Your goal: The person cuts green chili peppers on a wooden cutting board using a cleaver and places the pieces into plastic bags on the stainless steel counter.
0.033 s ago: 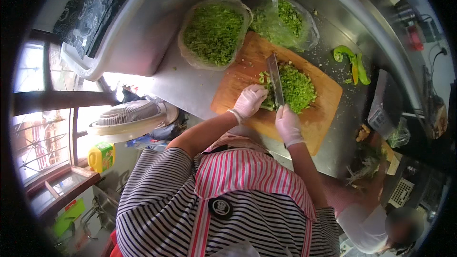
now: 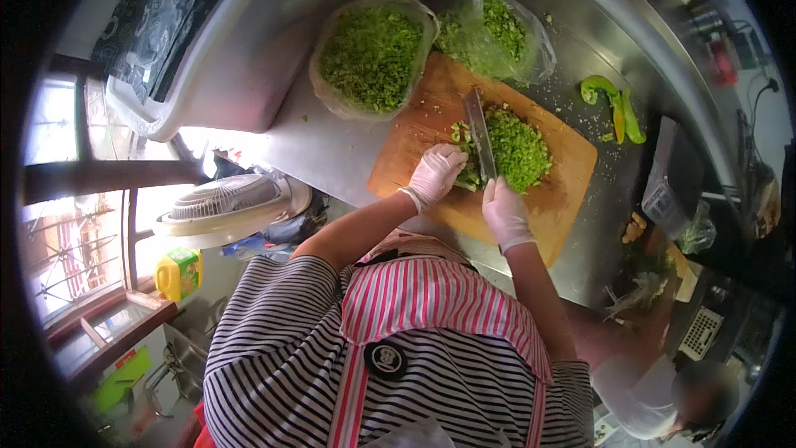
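Note:
My right hand (image 2: pixel 505 211), in a clear glove, is wrapped round the handle of a broad-bladed kitchen knife (image 2: pixel 479 134). Its blade points away from me over a wooden cutting board (image 2: pixel 419 129). Left of the blade, my gloved left hand (image 2: pixel 437 176) has its fingers curled down on green vegetable strips (image 2: pixel 468 176), partly hidden under the fingertips. A heap of finely chopped green vegetable (image 2: pixel 521 153) lies against the blade's right side. A few cut bits sit to its left.
Beyond the board stand a plastic-lined container (image 2: pixel 371 58) of chopped greens and a clear plastic bag (image 2: pixel 497 33) of more. Green pepper pieces (image 2: pixel 618 108) and scraps lie on the metal counter at right. A co-worker's arm (image 2: pixel 618 336) reaches in at lower right.
My right hand and the knife have shifted very slightly away from me. My left hand stays at the vegetable strips, nearly unmoved.

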Tool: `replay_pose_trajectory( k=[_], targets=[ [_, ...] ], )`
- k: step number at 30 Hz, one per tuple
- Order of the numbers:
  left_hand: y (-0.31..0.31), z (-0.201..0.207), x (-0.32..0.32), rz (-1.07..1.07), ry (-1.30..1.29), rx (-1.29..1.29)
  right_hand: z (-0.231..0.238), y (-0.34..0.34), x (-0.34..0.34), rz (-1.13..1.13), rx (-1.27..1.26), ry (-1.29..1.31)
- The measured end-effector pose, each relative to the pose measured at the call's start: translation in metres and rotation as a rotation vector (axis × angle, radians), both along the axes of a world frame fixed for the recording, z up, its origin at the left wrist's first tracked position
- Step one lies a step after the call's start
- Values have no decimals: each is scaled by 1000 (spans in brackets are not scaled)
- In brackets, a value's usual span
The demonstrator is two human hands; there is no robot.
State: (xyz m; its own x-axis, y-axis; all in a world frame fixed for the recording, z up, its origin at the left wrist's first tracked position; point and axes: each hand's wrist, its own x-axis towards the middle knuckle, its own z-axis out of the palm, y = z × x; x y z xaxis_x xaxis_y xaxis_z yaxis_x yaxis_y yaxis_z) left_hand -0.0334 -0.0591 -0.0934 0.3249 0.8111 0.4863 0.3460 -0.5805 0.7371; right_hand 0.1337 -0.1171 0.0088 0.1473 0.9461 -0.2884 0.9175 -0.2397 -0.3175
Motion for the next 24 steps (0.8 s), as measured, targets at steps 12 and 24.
replay_pose_trajectory(
  k=[12,24],
  targets=[
    [7,-3,2,0,-30,-82,0,3,-17,-18,-73,24],
    [2,-3,-3,17,36,-58,-11,-21,-37,-163,-48,104]
  ],
)
